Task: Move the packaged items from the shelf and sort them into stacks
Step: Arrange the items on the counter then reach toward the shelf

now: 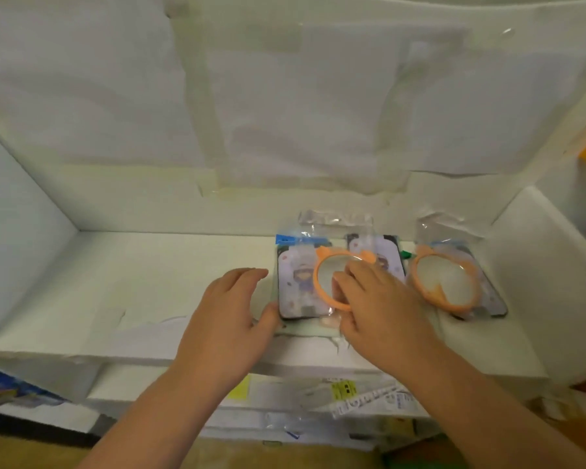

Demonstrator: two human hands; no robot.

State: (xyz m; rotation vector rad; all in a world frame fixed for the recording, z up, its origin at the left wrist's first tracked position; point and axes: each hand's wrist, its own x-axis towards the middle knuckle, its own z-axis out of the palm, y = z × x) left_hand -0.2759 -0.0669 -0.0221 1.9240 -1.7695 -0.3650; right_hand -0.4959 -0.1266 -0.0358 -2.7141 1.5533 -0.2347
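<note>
Sorting happens inside a white foam-board shelf (149, 265), a box-like bay with taped paper across its back wall, so it is judged best to keep lifts low and draw items straight out toward the front edge. Below that edge lies a loose heap of clear plastic packets with yellow labels (345, 394), probably more stock.

On the shelf floor sit two groups: a clear-bagged phone case with an orange round-rimmed ring on top (450, 282), at the right, apart from the hands, and the nearer pile of clear-bagged cartoon-print phone cases (298, 286) with an orange eared ring package (329, 275) lying across them.

Her or his left hand (224, 319) lies nearly flat, thumb against the pile's near left corner, steadying it and clasping nothing. The right hand (376, 299) rests over the ring package, fingers bent on it; whether it is pinched or merely pressed, I cannot tell.

Slippery film suggests gripping by the rigid ring, not the bag.
</note>
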